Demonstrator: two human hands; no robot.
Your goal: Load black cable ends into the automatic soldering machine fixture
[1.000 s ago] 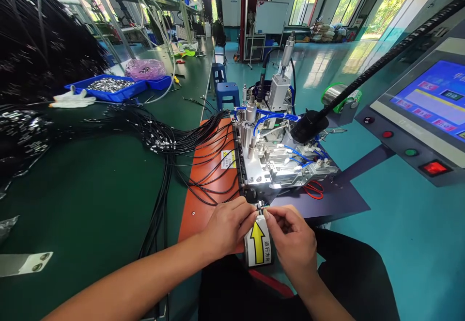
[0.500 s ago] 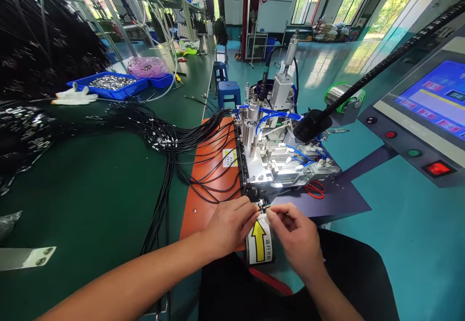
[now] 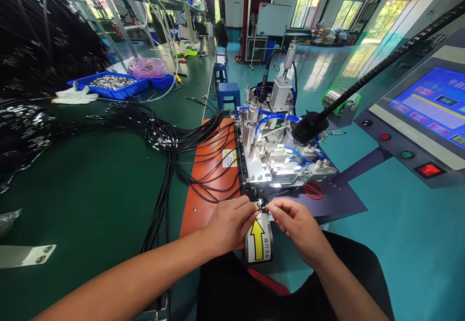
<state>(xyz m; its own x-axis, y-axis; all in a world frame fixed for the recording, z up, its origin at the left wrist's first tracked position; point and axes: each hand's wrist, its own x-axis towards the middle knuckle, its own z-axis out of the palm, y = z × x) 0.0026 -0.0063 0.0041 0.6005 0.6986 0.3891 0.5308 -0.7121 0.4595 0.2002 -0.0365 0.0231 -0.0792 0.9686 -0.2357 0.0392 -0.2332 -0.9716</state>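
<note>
My left hand (image 3: 232, 221) is closed in a pinch at the near end of the machine (image 3: 265, 166), just above the white label with a yellow arrow (image 3: 258, 241). Its fingertips grip a small dark cable end. My right hand (image 3: 296, 224) pinches from the other side, its fingertips nearly meeting the left ones. What lies between the right fingertips is too small to make out. Black cables (image 3: 203, 180) run across the orange plate (image 3: 210, 166) into the machine's left edge.
A cable bundle (image 3: 160, 136) lies on the green table (image 3: 90, 180). Behind it stand a blue tray (image 3: 134, 88) of metal parts and a white glove (image 3: 76, 95). Red-handled scissors (image 3: 313, 190) lie right of the machine. A black lamp (image 3: 308, 127) and control panel (image 3: 410, 132) reach in from the right.
The right hand's fingers have shifted slightly, with the wrist lower to the right. My left hand has hardly moved. The view has turned a little.
</note>
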